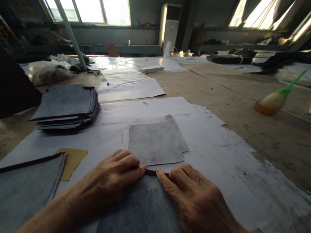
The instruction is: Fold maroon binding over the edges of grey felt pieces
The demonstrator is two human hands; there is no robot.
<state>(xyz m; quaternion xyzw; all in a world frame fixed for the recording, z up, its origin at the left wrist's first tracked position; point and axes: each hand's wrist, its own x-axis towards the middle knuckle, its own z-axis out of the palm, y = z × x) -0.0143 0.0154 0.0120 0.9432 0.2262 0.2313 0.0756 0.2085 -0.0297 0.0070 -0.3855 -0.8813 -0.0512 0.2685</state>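
A grey felt-like fabric panel [142,215] lies in front of me, with a narrow dark maroon edge [151,172] folded along its far side. My left hand [114,176] is closed at the left part of this edge, thumb and curled fingers pressed together on it. On the right part, my right hand [197,192] is closed too, its thumb and fingers pinching the fold. A short stretch of maroon shows between the two thumbs. Just beyond the hands, a smaller grey fabric piece [157,141] with a notched corner rests flat on white paper [216,162].
Stacked grey panels with maroon edges [64,102] stand at the back left. More edged panels [23,193] lie left of my forearm, partly over a tan card [72,162]. A bottle with a green nozzle [271,102] tilts at right. Another person [58,34] is far off.
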